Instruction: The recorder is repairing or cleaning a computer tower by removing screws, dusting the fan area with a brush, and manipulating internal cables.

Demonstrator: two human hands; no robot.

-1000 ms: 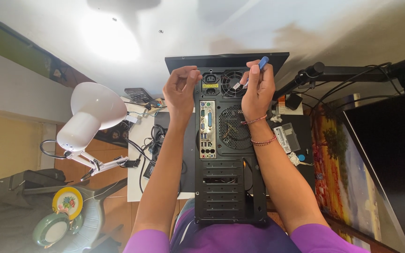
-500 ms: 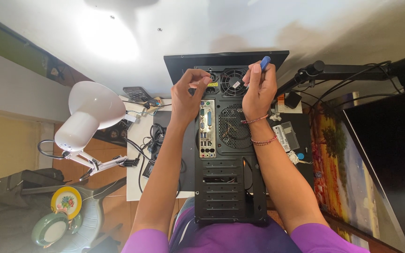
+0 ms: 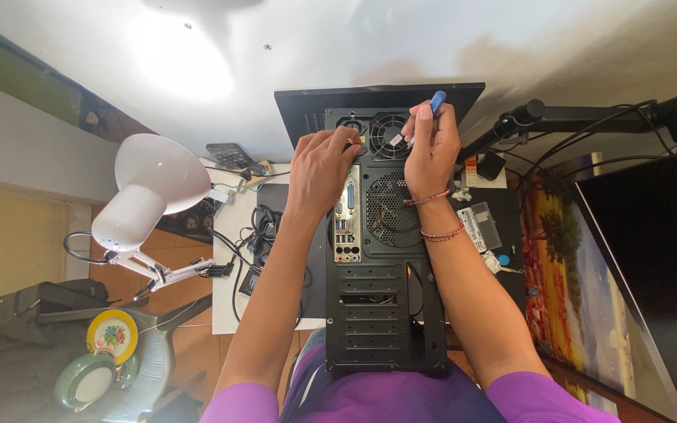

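The black computer case lies on the person's lap with its rear panel facing up, and its far end rests against the white desk. The right hand is closed around a screwdriver with a blue handle, and the tool points down to the area of the small round fan at the top of the panel; the tip itself is hidden behind the fingers. The left hand rests on the upper left corner of the panel, beside the power socket, with the fingers curled; I cannot tell if it pinches a small part or only presses on the metal. To do this step well, I think the tool should stay straight in line with the screw, with a steady push, so that the tip does not slip out of the head. The left hand should keep the case from rocking on the lap. A white desk lamp stands to the left, and cables lie on the desk just beside the case.
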